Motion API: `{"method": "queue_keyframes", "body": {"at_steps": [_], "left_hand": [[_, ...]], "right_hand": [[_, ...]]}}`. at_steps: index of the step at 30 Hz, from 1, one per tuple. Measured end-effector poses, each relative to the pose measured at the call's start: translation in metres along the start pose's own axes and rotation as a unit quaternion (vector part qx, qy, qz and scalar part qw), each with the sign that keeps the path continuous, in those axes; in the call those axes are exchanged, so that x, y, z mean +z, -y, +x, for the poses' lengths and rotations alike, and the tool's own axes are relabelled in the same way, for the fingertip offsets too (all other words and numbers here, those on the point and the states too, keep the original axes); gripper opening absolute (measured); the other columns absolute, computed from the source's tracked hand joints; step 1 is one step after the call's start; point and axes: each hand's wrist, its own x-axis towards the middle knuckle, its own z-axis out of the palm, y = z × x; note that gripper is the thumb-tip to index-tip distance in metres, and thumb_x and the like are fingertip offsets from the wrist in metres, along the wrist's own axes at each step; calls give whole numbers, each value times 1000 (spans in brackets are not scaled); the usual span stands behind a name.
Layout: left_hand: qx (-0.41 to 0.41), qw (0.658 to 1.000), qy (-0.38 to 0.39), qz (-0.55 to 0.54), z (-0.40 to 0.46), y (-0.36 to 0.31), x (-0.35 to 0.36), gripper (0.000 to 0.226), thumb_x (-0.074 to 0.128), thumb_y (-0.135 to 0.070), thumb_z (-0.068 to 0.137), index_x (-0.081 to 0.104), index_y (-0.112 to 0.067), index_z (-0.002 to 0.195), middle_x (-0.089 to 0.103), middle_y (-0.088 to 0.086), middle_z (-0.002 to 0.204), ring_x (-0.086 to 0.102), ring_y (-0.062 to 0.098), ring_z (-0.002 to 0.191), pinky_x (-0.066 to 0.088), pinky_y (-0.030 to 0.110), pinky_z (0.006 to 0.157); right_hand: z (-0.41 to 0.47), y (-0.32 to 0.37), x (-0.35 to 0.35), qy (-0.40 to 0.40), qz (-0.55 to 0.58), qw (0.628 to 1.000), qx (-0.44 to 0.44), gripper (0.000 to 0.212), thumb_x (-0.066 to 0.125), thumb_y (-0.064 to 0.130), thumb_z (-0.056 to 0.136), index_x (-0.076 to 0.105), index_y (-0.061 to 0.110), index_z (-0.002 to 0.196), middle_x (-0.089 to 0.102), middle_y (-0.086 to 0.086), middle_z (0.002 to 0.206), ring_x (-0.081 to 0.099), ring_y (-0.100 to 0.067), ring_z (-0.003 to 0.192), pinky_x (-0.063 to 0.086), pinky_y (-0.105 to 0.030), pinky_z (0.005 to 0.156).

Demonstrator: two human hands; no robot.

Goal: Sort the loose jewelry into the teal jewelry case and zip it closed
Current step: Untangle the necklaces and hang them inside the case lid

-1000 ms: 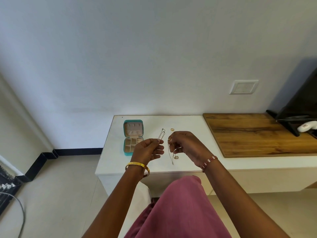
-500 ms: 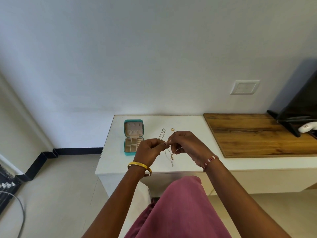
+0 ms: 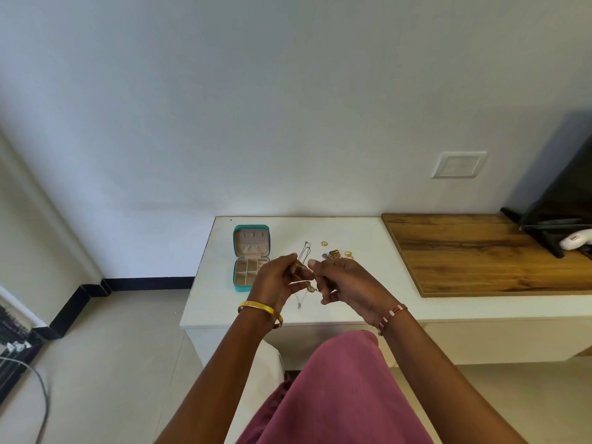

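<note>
The teal jewelry case lies open on the white table, lid back, beige compartments showing. My left hand and my right hand meet above the table and both pinch a thin chain necklace, whose pendant end dangles below them. A second thin chain lies on the table behind my hands. Several gold rings lie loose to the right of it, with one single ring a little farther back.
A wooden board covers the table's right part. A black stand and a white object sit at the far right. A wall switch plate is above. My pink-clad knee fills the foreground.
My left hand moved right to meet my right hand and now pinches the necklace too. The hands shifted slightly toward me, uncovering the rings behind them.
</note>
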Motion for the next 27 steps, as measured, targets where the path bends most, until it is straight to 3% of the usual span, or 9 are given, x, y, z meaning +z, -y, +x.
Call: {"method": "queue_keyframes", "body": {"at_steps": [7, 10, 13, 20, 24, 27], "left_hand": [[-52, 996, 9, -66, 1, 6, -6, 29, 44, -8, 91, 49, -7, 63, 53, 2, 39, 59, 13, 41, 49, 35, 69], [-47, 998, 18, -25, 4, 9, -9, 39, 45, -10, 92, 60, -10, 55, 51, 2, 41, 56, 14, 43, 50, 33, 65], [-22, 999, 28, 38, 4, 9, -10, 53, 46, -8, 91, 66, -15, 43, 49, 2, 45, 50, 16, 50, 49, 34, 66], [7, 984, 46, 172, 7, 13, -17, 37, 46, -18, 92, 60, -13, 58, 53, -5, 43, 52, 15, 57, 49, 34, 72], [30, 974, 42, 222, 7, 15, -17, 36, 45, -23, 92, 59, -14, 60, 56, -8, 44, 54, 8, 53, 51, 30, 71], [30, 974, 43, 222, 8, 15, -17, 37, 44, -23, 93, 58, -14, 60, 56, -8, 43, 55, 3, 48, 51, 31, 73]], "right_hand": [[0, -1, 0, -18, 16, 998, -52, 13, 63, 18, 85, 65, 10, 75, 53, 1, 61, 39, -7, 48, 47, -27, 61], [0, 1, -1, -21, 33, 997, -68, 9, 60, 13, 87, 68, 10, 84, 60, 2, 65, 40, -6, 47, 47, -26, 61], [1, 3, -2, -15, 81, 994, -71, 22, 57, 8, 88, 69, 16, 71, 54, -7, 68, 44, -7, 49, 44, -25, 60], [4, 8, -4, 7, 172, 982, -74, 27, 50, 11, 90, 61, 12, 66, 59, -3, 64, 54, -13, 62, 41, -25, 59], [5, 7, -1, -6, 226, 971, -75, 27, 52, 7, 89, 63, 11, 65, 49, -4, 60, 46, -10, 50, 41, -24, 57], [6, 6, 0, -11, 245, 966, -82, 19, 51, 3, 88, 59, 5, 71, 52, 3, 51, 40, -14, 53, 43, -28, 63]]}}
